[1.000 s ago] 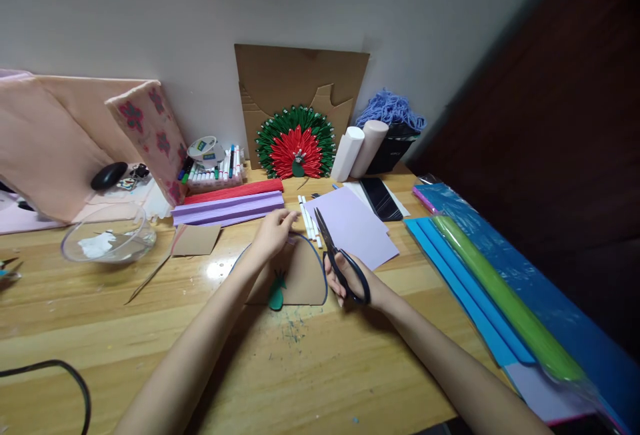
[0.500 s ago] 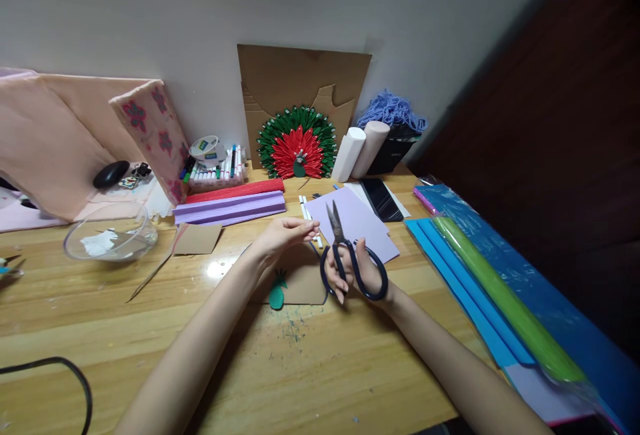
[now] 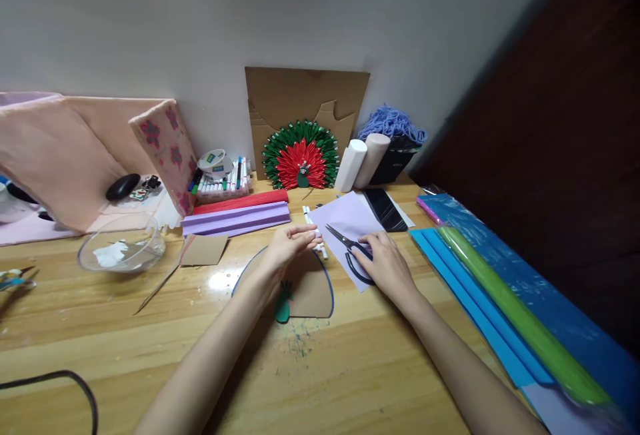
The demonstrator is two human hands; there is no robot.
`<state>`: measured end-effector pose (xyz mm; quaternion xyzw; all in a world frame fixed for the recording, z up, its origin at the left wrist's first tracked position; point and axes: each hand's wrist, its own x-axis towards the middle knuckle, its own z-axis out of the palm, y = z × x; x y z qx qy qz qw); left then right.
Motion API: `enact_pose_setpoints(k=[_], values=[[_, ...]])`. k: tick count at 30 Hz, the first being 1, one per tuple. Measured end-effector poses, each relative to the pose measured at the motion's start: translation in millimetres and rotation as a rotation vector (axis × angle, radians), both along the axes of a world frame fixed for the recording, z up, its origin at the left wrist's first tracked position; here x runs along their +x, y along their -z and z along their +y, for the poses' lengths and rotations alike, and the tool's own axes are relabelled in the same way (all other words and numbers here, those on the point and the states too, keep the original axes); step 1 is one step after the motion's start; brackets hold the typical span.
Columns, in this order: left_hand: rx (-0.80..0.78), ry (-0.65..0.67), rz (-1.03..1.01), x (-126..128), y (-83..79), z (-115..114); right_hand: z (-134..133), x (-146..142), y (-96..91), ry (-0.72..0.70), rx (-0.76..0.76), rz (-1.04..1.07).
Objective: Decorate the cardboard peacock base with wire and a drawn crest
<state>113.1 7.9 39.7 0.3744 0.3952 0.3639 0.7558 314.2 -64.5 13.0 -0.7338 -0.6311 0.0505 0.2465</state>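
My left hand [image 3: 293, 245] hovers over a cardboard half-circle [image 3: 313, 288] with a blue outline. Its fingertips are pinched together; whatever small piece sits in them is too tiny to make out. A green paper bird-like cutout [image 3: 283, 305] lies on the cardboard's lower edge, below my left wrist. My right hand [image 3: 387, 262] has its fingers on the dark handles of the scissors [image 3: 345, 238], which rest on light purple paper [image 3: 345, 212] with the blades pointing up and left. White markers [image 3: 323, 250] lie between the two hands, partly hidden.
Behind stands a red-and-green peacock craft [image 3: 301, 155] against cardboard [image 3: 307, 82]. A phone-like black slab [image 3: 384, 210] lies beside the purple paper. At left are a clear bowl [image 3: 145, 255] and folded purple crepe paper [image 3: 235, 220]; at right, a green roll [image 3: 520, 315].
My right hand has turned over and brought the raised scissors down onto the purple paper, shifting it. My left hand stays pinched over the cardboard. The view has tilted up slightly.
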Motion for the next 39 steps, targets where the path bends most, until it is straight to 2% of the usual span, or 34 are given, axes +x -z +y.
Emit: enact_pose_setpoints(k=[2, 4, 7, 9, 14, 18, 21, 29, 35, 39], values=[[-0.004, -0.01, -0.006, 3, 0.6, -4, -1, -6, -3.9, -0.139, 0.129, 0.177], [0.014, 0.018, -0.01, 8, 1.4, -9, -2, -12, -8.3, -0.264, 0.187, 0.407], [0.04, 0.074, 0.005, 15, 4.2, -17, -6, -21, -11.0, -0.297, 0.194, 0.65], [0.069, 0.082, 0.029, 20, 7.3, -22, -7, -25, -10.0, -0.294, 0.186, 0.7], [0.143, -0.011, 0.071, 27, 12.0, -29, -9, -29, -8.1, -0.328, 0.26, 0.57], [0.029, -0.015, -0.001, 25, 4.9, -33, -11, -31, -12.1, -0.322, 0.306, 0.48], [-0.023, 0.008, -0.044, 23, -2.1, -36, -13, -33, -14.3, -0.278, 0.298, 0.499], [0.035, -0.009, -0.041, 22, -2.4, -35, -17, -41, -9.8, -0.256, 0.321, 0.676], [0.153, -0.025, 0.02, 22, 2.1, -33, -17, -39, -8.6, -0.307, 0.355, 0.577], [0.14, -0.013, 0.089, 21, 0.6, -34, -16, -35, -4.7, -0.326, 0.361, 0.487]])
